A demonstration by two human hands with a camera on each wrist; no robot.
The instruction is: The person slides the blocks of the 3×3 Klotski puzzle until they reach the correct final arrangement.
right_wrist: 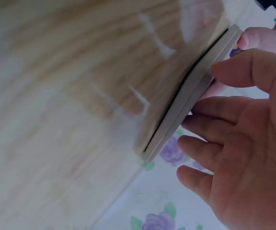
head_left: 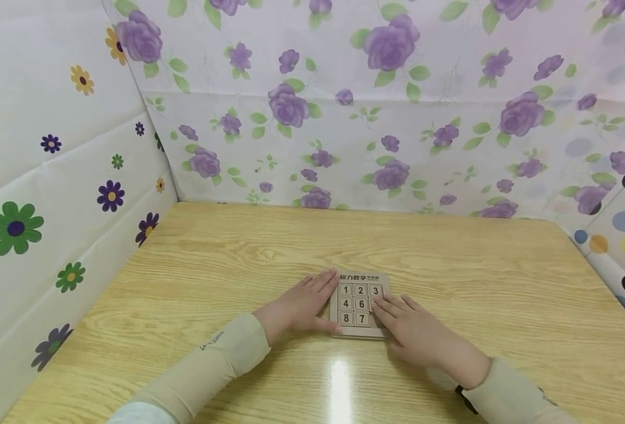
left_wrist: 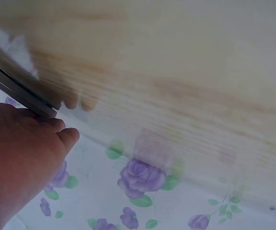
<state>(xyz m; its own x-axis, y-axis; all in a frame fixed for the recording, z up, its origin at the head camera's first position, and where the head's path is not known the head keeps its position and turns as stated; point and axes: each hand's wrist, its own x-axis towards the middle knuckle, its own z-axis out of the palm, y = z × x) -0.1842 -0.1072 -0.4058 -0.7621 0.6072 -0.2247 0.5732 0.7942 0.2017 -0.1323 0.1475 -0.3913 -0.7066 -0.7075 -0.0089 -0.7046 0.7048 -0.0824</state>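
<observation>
A flat number slide puzzle with square numbered tiles lies on the table; its edge shows in both wrist views. My left hand holds its left side, with a finger by the upper left corner and the thumb at the lower left. In the left wrist view that hand is beside the puzzle's edge. My right hand reaches over the right side, its extended fingertips touching the middle-row right tile, whose number they mostly cover. The right wrist view shows the right palm beside the puzzle's edge.
The table has a glossy wood-grain top. Behind it stands a floral cloth wall, with another patterned cloth wall at the left and a dotted one at the right.
</observation>
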